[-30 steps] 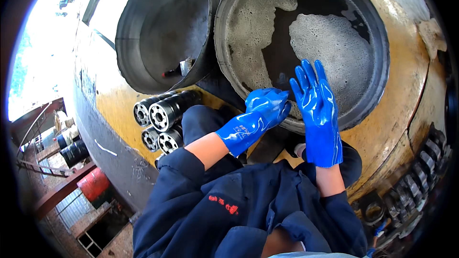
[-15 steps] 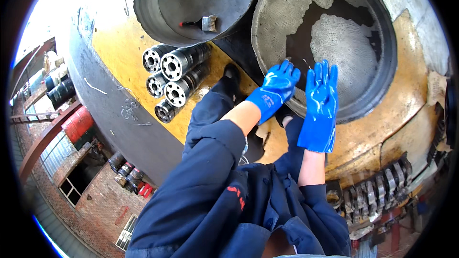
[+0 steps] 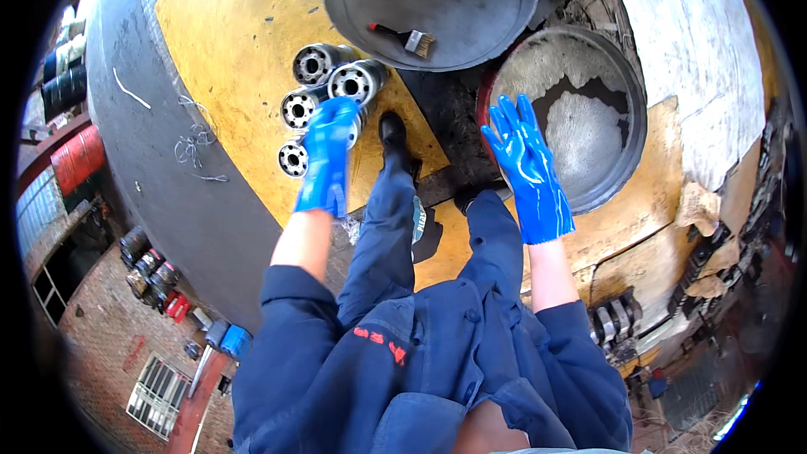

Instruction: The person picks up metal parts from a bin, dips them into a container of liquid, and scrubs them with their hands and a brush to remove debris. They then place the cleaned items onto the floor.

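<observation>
Both my hands wear wet blue rubber gloves. My left hand [image 3: 329,151] is over the stack of steel cylinders [image 3: 373,77], hiding part of them. Its fingers are blurred by motion, and whether it touches a cylinder cannot be told. The cylinders lie on their sides, with a ring of holes round a larger centre hole on each end. My right hand [image 3: 530,168] is held palm up with fingers spread, holding nothing, at the near left rim of a round tub [image 3: 637,139] of foamy dark liquid. A paintbrush [image 3: 405,37] with a black and red handle lies in a wide grey metal tub [image 3: 471,4].
A yellow sheet [image 3: 227,42] covers the floor under the cylinders. Loose wire [image 3: 195,147] lies on the dark ground to the left. Metal crankshaft-like parts [image 3: 618,319] sit at the lower right. My boot [image 3: 393,133] stands between the cylinders and the foamy tub.
My left hand has moved left from the foamy tub's rim to the cylinders. The right hand remains open near the tub. The whole view has shifted and my body stands more upright.
</observation>
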The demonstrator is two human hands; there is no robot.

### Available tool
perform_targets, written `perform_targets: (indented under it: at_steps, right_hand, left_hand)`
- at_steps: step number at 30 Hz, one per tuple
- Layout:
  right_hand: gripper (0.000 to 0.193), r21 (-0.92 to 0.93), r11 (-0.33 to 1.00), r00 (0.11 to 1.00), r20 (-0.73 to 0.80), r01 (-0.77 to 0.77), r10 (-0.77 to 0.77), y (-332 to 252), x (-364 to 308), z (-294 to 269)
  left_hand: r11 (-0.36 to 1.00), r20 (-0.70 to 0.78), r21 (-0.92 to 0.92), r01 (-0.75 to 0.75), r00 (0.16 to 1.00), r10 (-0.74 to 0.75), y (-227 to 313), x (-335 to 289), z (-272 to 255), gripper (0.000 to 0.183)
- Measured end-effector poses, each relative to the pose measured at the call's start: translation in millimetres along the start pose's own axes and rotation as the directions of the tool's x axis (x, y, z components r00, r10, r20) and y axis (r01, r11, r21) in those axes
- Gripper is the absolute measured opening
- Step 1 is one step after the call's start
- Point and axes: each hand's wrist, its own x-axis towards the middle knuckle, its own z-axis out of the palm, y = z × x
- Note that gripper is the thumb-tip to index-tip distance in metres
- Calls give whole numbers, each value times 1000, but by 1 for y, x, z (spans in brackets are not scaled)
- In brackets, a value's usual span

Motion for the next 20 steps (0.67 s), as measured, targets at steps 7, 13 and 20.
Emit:
perform_targets:
  at_steps: [7,13,20]
  right_hand:
    - [69,-90,965,968,-81,-246,240,84,45,90]
    - [55,-223,902,920,-227,-368,319,103,88,170]
    - [56,-404,788,885,-169,-464,434,82,120,180]
  left_hand:
    - [770,-327,-515,376,745,-582,-117,-112,-260,39]
    - [585,-398,-739,334,485,-779,-146,-218,-330,50]
    - [522,-374,-829,201,496,-784,-130,-301,-297,62]
